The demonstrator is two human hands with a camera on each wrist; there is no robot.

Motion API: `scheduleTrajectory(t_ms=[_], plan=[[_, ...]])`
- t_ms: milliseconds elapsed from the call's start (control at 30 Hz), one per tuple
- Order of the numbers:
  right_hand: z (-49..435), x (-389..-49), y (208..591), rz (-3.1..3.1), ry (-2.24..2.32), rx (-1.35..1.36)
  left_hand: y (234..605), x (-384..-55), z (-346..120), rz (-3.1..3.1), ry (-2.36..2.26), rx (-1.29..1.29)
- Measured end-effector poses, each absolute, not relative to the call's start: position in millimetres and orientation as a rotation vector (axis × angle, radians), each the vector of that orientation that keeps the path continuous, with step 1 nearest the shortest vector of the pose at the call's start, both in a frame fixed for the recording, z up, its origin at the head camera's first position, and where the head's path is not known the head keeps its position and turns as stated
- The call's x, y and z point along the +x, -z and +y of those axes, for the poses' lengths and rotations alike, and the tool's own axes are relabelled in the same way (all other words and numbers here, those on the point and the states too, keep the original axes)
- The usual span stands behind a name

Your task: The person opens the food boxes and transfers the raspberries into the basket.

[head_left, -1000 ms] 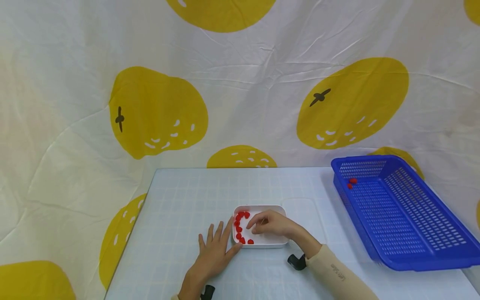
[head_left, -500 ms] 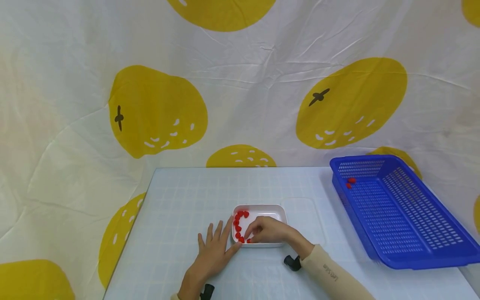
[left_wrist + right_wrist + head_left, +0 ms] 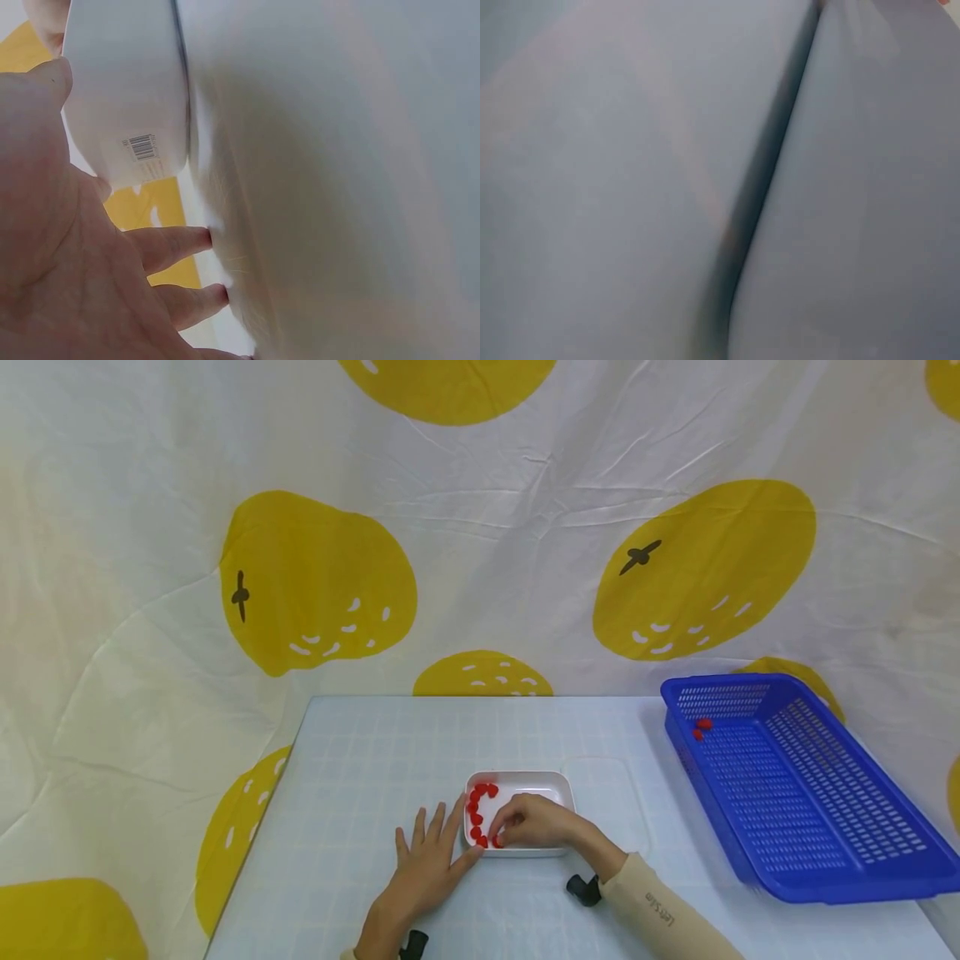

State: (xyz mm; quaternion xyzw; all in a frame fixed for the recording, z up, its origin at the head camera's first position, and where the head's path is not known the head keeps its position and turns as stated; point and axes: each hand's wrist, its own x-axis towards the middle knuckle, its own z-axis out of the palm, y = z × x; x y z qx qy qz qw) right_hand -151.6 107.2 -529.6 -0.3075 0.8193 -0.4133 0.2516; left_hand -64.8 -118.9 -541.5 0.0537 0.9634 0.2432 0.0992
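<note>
A small white tray (image 3: 536,781) stands mid-table. Several little red pieces (image 3: 474,807), too small to identify, curve along its left side. My left hand (image 3: 426,868) lies spread at the tray's left end, thumb and forefinger touching its rim; in the left wrist view the palm (image 3: 67,255) is beside the outer wall with a barcode label (image 3: 142,147). My right hand (image 3: 536,821) reaches over the near rim and pinches one red piece (image 3: 497,841) on the tray floor, partly hidden by the fingertips. In the right wrist view, only the tray's outer wall (image 3: 855,187) and the tabletop show clearly.
A blue perforated basket (image 3: 795,881) stands at the table's right side, with a few red pieces (image 3: 703,724) in its far left corner. A faint clear rectangular outline (image 3: 626,777) lies right of the tray. A fruit-printed cloth (image 3: 502,552) hangs behind the table.
My right hand has moved left and nearer to me inside the tray, and its fingers have closed on the red piece by the near wall. My left hand stays in place.
</note>
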Motion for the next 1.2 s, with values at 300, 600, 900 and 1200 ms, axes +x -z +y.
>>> scheduleTrajectory(t_ms=[300,600,900,1200], plan=[[112.7,-154.0,526.7,2.161,1.262,-0.72,543.3,-64.0,-118.6,2.847,-0.722,0.16],[118.3,-157.6,522.6,1.963,1.51,-0.589,541.7,-65.2,-117.4,2.842,-0.735,0.165],[122.4,-158.2,519.0,1.942,1.578,-0.525,542.4,-65.1,-117.5,2.855,-0.722,0.167],[139.8,-163.2,491.9,1.979,1.632,-0.463,544.6,-64.7,-116.6,2.87,-0.693,0.151]])
